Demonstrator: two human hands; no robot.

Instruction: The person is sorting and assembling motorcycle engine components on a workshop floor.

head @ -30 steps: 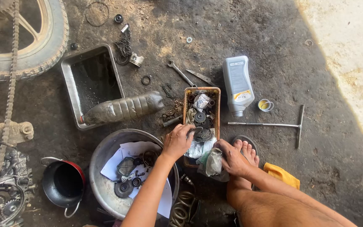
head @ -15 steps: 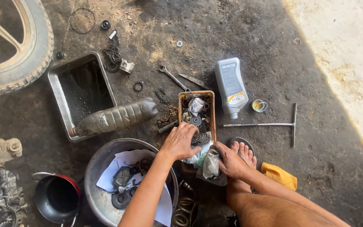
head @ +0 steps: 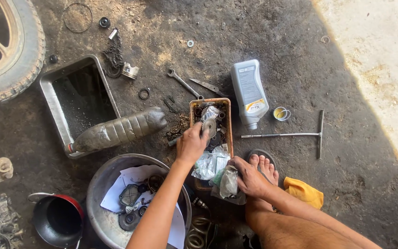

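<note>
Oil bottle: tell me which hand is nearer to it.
Left. The left hand is in the parts tray right beside the oil bottle; the right hand is lower, on plastic bags.

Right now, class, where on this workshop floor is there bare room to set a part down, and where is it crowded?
Bare floor lies right of the T-handle wrench, out to the sunlit concrete, and above the oil bottle. It is crowded round the orange basket, where the left hand and right hand work among plastic bags, and between the metal tray and steel basin.

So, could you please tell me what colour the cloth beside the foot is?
The cloth is yellow, seen in the head view.
</note>
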